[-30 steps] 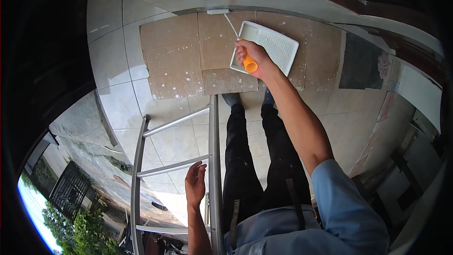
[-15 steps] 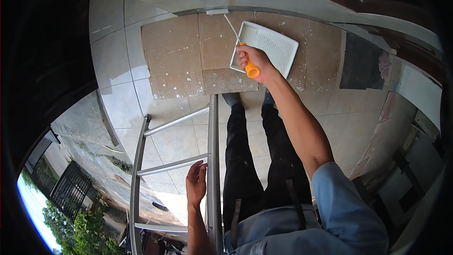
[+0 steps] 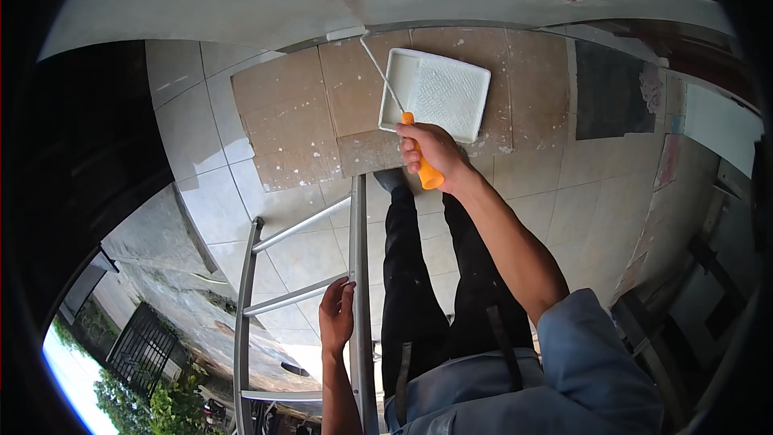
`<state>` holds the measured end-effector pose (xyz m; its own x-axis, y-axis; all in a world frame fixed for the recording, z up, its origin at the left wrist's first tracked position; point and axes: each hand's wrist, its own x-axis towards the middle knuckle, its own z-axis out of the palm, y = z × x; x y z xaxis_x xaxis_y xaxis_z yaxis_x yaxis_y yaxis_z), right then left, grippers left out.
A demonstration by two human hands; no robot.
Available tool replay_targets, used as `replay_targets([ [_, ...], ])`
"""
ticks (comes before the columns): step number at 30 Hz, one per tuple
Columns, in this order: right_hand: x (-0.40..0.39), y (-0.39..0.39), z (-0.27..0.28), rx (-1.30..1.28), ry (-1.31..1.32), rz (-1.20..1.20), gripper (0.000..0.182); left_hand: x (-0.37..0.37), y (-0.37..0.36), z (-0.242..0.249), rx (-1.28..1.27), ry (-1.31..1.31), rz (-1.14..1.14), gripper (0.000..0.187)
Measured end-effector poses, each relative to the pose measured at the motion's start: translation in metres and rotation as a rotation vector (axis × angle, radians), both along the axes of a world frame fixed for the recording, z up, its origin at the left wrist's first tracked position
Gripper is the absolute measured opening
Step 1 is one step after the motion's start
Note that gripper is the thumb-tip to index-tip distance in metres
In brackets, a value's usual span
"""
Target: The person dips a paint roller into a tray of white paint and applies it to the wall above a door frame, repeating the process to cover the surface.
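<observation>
My right hand (image 3: pixel 433 153) is closed round the orange handle of a paint roller (image 3: pixel 431 177). The roller's thin metal rod runs up and left across the paint tray, and its white roller head (image 3: pixel 346 33) is at the base of the wall. Beneath the rod lies the white paint tray (image 3: pixel 485 101), with wet white paint on its ribbed slope. Lower left, my left hand (image 3: pixel 336 314) is beside the aluminium ladder (image 3: pixel 360 234), fingers loosely bent and fingertips at the rung and side rail. It is not wrapped round the ladder.
Paint-spattered cardboard (image 3: pixel 286 113) covers the floor along the wall (image 3: pixel 233 0), under the tray. A dark sheet (image 3: pixel 612 89) lies farther right. My feet stand on pale tiles (image 3: pixel 523 169) just before the cardboard. Plants (image 3: pixel 173 407) and a dark gate (image 3: pixel 145 342) show lower left.
My right hand has come down in the view, nearer my body, with the roller. The view has shifted, showing more wall. My left hand stays by the ladder, its fingertips closer to the rail.
</observation>
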<state>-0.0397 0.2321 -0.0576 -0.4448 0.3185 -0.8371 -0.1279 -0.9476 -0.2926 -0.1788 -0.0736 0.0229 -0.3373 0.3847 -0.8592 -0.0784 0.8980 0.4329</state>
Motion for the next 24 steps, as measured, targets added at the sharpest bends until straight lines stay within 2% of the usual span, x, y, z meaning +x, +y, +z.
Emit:
replay_targets([
  [2,-0.009,0.009,-0.038,0.047,0.015,0.054,0.018,0.001,0.001,0.000,-0.016,0.018,-0.009,0.034],
  [3,-0.006,0.007,-0.033,0.039,0.020,0.036,0.019,0.002,0.000,0.000,-0.027,0.031,-0.013,0.034],
  [5,0.004,0.010,0.006,0.028,0.017,0.009,0.019,0.005,-0.006,0.002,-0.047,0.027,-0.013,0.035],
  [9,0.054,-0.013,0.124,-0.047,-0.031,0.024,0.015,0.011,0.000,0.003,-0.035,0.013,-0.023,0.036],
  [10,0.065,-0.016,0.146,-0.049,-0.013,0.042,0.026,0.014,0.004,0.004,-0.020,0.017,-0.026,0.038],
  [12,0.070,-0.022,0.158,-0.026,-0.003,0.036,0.022,0.016,0.011,0.007,0.000,0.024,-0.034,0.040],
  [14,0.060,-0.018,0.144,-0.033,-0.010,0.030,0.019,0.019,0.017,0.008,0.013,0.027,-0.046,0.039],
  [19,0.017,0.003,-0.008,0.041,0.019,0.032,0.021,0.024,0.019,0.009,-0.001,0.037,-0.051,0.034],
  [22,0.017,0.010,0.002,0.001,0.074,-0.019,0.021,0.026,0.017,0.009,-0.021,0.064,-0.087,0.037],
  [24,0.041,-0.004,0.037,-0.065,0.075,-0.044,0.020,0.031,0.015,0.010,-0.029,0.059,-0.092,0.038],
])
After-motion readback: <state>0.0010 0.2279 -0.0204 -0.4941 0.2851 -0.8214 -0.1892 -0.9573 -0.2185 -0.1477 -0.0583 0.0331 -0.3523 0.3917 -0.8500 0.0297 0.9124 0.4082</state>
